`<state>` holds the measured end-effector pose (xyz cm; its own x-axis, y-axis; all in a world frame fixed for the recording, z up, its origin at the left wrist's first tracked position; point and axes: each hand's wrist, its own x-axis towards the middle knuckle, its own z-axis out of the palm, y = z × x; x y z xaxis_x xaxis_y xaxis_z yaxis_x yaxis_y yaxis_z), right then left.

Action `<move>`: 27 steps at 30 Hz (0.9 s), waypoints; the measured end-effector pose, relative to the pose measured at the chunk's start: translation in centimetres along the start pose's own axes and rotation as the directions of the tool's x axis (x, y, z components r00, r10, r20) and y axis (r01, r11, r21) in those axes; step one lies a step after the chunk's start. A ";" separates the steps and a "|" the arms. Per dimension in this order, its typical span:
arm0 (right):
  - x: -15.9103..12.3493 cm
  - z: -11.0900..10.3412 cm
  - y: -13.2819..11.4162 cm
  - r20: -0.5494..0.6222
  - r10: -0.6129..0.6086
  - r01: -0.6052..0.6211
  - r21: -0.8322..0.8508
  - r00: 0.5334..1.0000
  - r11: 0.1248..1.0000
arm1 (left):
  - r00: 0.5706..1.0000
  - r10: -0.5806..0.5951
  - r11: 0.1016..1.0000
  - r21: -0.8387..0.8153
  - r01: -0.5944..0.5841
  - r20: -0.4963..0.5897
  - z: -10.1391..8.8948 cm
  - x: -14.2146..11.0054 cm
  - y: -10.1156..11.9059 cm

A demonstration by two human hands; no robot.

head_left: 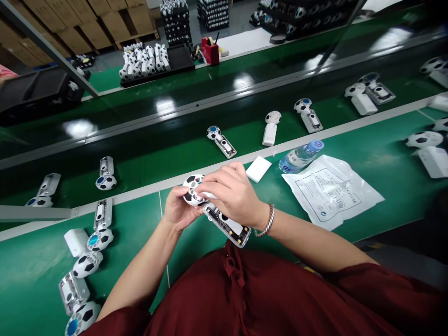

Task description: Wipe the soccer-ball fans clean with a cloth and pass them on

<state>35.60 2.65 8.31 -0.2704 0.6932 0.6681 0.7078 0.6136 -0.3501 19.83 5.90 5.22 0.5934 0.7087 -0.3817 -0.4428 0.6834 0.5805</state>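
Over the near worktop, my left hand (177, 207) is closed round the football-patterned head of what looks like a handheld fan (229, 225). Its handle points down to the right, with the circuit board exposed. My right hand (229, 189) is bent over the head, fingers pinched on a small white piece (207, 194) that touches the head's face. The fingers partly hide this piece, so I cannot tell whether it is a cloth or a part. A folded white pad (259, 169) lies just beyond my right hand.
A water bottle (301, 156) and a white printed packet (332, 191) lie to the right. Several similar fans, like this one (221, 141), sit along the green conveyor (164, 144). More fans (87, 263) cluster at left. Across stand a filled black tray (145, 63) and a red tape dispenser (210, 51).
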 end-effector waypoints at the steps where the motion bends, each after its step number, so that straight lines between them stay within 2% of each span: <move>1: 0.0 0.2 0.2 -0.003 0.014 -0.014 -0.012 1.000 1.000 | 1.000 0.002 1.000 -0.007 -0.002 -0.003 -0.1 0.2 0.0; 5: 0.2 0.6 0.8 -0.009 0.085 -0.085 -0.033 0.996 0.996 | 1.000 0.030 0.999 -0.037 -0.030 -0.007 -0.4 0.9 0.3; 7: 0.4 0.2 1.2 -0.062 0.134 -0.135 -0.013 0.989 0.991 | 0.999 0.026 0.999 -0.039 -0.025 0.019 -0.7 1.3 0.5; 11: 0.5 -1.2 2.4 -0.205 0.258 -0.264 0.000 0.944 0.965 | 0.996 0.003 1.000 -0.005 -0.003 0.093 -1.7 3.1 1.5; 15: -0.5 -1.8 4.1 -0.182 0.310 -0.314 0.005 0.933 0.949 | 0.999 -0.030 0.994 0.109 0.026 0.039 -3.5 7.5 3.5; 19: -2.1 -1.7 4.9 -0.156 0.356 -0.361 0.002 0.921 0.933 | 0.992 0.014 0.919 0.392 0.037 -0.128 -5.2 13.8 6.2; 21: -2.7 -1.6 5.2 -0.160 0.371 -0.377 -0.009 0.915 0.926 | 0.969 0.095 0.881 0.472 0.025 -0.229 -6.1 16.4 7.4; 23: -3.1 -1.7 5.7 -0.170 0.370 -0.381 -0.034 0.913 0.924 | 0.924 0.195 0.848 0.530 0.010 -0.329 -7.0 17.9 8.2; 25: -3.3 -1.8 6.3 -0.189 0.332 -0.350 -0.067 0.924 0.934 | 0.860 0.301 0.794 0.607 0.014 -0.413 -8.0 17.8 8.2; 27: -3.4 -1.8 6.7 -0.183 0.300 -0.320 -0.092 0.936 0.943 | 0.796 0.404 0.715 0.699 0.033 -0.451 -9.0 15.5 7.5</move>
<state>42.46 3.70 4.87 0.0785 0.7638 0.6406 0.8137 0.3222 -0.4838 19.65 23.65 -2.82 -0.0098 0.9193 -0.3935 0.1730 0.3891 0.9048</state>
